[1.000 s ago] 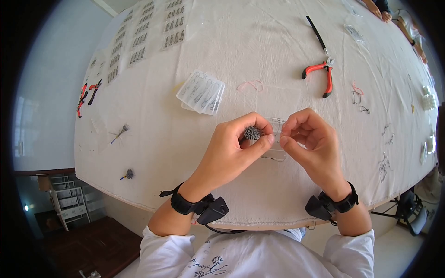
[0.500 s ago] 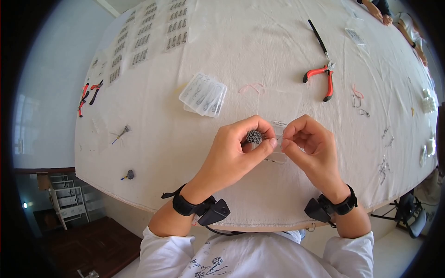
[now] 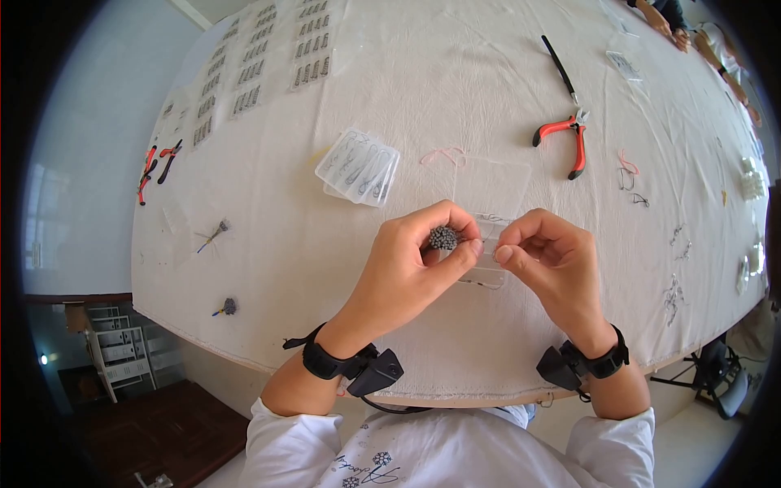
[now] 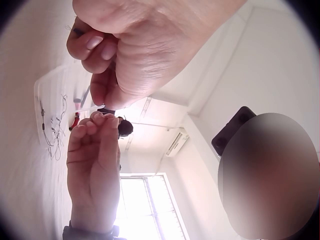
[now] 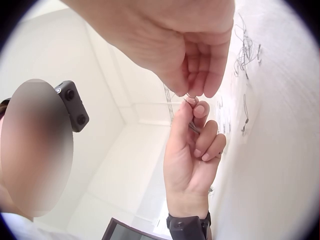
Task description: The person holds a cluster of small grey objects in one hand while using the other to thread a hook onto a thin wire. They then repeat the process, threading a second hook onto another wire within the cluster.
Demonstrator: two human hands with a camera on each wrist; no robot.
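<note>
The left hand (image 3: 411,256) grips a grey, round-ended bundle of thin strands (image 3: 443,237), long axis toward the head camera. Right of the bundle, fingertips just apart, the right hand (image 3: 553,254) pinches a thin dark wire (image 5: 189,95). The bundle lies nearer the left.

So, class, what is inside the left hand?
The left hand holds a grey bundle, its knobbly end showing; the curled fingers cover much of the rest, so its full length cannot be seen.
</note>
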